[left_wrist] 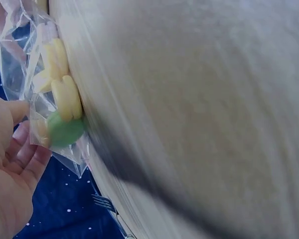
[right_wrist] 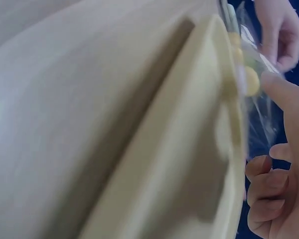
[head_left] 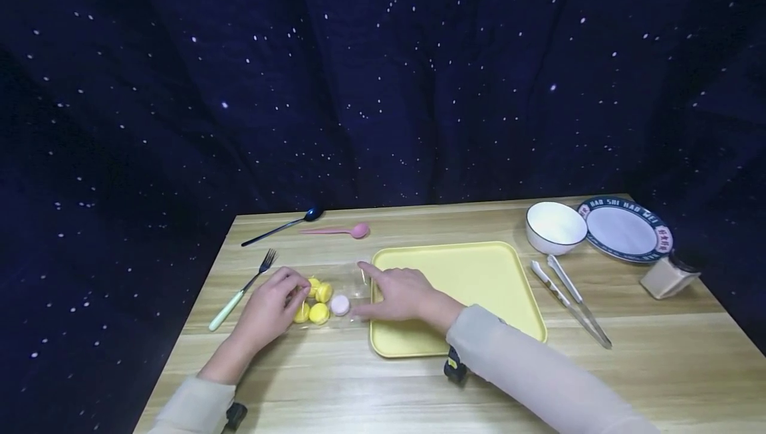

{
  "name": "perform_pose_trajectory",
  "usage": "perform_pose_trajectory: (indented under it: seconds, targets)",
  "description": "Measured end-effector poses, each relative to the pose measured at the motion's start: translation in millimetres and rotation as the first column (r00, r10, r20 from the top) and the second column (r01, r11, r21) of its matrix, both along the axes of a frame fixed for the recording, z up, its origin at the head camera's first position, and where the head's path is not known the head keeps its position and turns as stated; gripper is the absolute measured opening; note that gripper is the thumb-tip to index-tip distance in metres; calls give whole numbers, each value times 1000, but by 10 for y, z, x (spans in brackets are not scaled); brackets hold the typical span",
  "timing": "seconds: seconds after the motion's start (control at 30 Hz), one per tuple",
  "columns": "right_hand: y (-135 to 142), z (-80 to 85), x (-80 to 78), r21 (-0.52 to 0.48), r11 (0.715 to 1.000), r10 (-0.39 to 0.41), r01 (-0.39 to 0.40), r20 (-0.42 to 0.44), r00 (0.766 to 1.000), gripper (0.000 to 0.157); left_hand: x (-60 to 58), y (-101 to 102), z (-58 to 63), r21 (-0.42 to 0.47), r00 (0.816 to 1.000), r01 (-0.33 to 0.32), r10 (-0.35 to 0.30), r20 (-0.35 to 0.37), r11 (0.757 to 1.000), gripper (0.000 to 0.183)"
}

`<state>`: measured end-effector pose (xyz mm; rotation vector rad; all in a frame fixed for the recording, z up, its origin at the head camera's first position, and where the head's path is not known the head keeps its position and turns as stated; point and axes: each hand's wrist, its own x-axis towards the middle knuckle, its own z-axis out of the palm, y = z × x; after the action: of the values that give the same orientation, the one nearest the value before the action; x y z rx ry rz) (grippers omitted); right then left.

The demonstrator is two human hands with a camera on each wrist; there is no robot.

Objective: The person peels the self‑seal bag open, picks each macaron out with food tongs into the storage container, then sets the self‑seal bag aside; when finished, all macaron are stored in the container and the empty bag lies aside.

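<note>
A clear plastic bag (head_left: 354,280) lies on the table with several yellow macarons (head_left: 320,314) and a pale pink one (head_left: 340,305) inside. In the left wrist view a green macaron (left_wrist: 66,129) also shows through the plastic. My left hand (head_left: 270,306) pinches the bag's left end between thumb and fingers. At the other end, my right hand (head_left: 402,293) reaches over the tray's left rim, thumb and forefinger spread at the bag's edge. Its other fingers are loosely bent in the right wrist view. The yellow tray (head_left: 467,288) lies partly beneath the right hand and wrist.
Left of the bag lies a green-handled fork (head_left: 227,310). Behind are a dark blue spoon (head_left: 280,228) and a pink spoon (head_left: 335,229). Tongs (head_left: 573,301), a white bowl (head_left: 555,248), a dark-rimmed plate (head_left: 622,228) and a beige container (head_left: 665,279) stand right of the tray.
</note>
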<state>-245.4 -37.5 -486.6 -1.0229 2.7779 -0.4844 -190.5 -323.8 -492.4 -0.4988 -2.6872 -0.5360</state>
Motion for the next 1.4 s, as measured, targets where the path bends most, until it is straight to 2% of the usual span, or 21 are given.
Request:
perform_pose_trajectory:
  seconds: [0.23,0.33,0.47,0.57,0.7,0.83,0.97,1.07,1.3,1.4]
  targets:
    - [591,204,29,-14,996,-85,84,-68,994,83,25,-56,0,8,1000,1,0,-12,1000,8]
    - [960,280,50,-52,990,-133,129,-100,986,64,38,-82,-1,8,1000,-7,7,-23,1000,9]
    - [1531,359,85,-119,974,-209,192,-155,966,31,53,-107,6,18,999,-25,26,-35,1000,10]
    - [1987,376,122,-147,950,-297,275,-154,942,21,58,-111,13,34,999,-30,31,-31,999,9]
    - [2550,353,195,-155,909,-404,386,-103,909,28,59,-102,15,40,999,-29,30,-26,999,9]
    - [2961,277,304,-82,876,-481,475,-71,874,46,51,-83,14,36,999,-41,42,-11,998,9]
    - [3165,110,415,7,867,-498,499,-44,866,63,40,-59,25,27,998,-54,53,29,998,8]
    - [3206,-6,469,27,867,-496,497,-32,868,63,29,-44,40,23,997,-58,57,54,998,8]
    - [3181,-66,512,0,868,-497,497,-22,867,26,8,-25,62,27,996,-57,55,75,998,7]
    - [3185,-54,523,-9,866,-500,500,0,866,18,6,-18,60,31,995,-57,54,79,998,8]
